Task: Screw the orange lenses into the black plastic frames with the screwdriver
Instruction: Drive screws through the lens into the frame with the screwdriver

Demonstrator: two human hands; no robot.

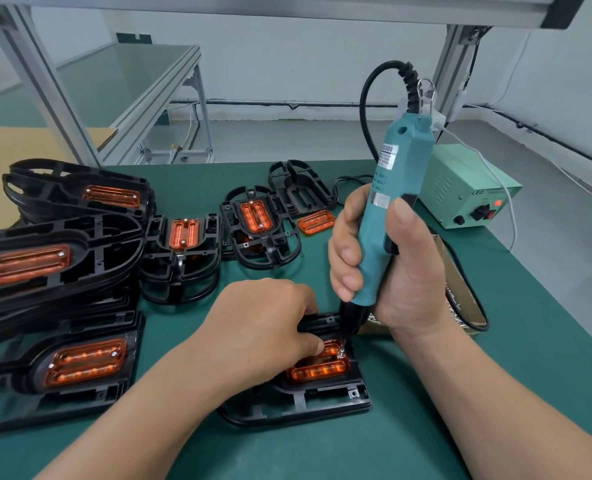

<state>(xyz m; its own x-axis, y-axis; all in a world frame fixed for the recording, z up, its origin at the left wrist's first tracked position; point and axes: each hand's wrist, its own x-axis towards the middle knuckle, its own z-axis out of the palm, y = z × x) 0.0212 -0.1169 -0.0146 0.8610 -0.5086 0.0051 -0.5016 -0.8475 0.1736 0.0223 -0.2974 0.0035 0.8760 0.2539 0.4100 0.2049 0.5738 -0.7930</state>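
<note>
A black plastic frame (322, 401) lies on the green mat near the front, with an orange lens (317, 370) seated in it. My left hand (263, 327) rests on the frame and its fingers pinch at the lens's upper edge beside a small screw. My right hand (384, 258) grips a teal electric screwdriver (391, 188) held upright. Its black tip (348, 327) points down onto the lens's upper right corner. A loose orange lens (315, 221) lies on the mat further back, beside an empty black frame (299, 187).
Stacks of black frames with orange lenses (58, 258) fill the left side. Two more assembled frames (183, 251) stand mid-table. A green power box (467, 188) sits at the right with the screwdriver's cable. A cardboard box (460, 299) lies behind my right wrist.
</note>
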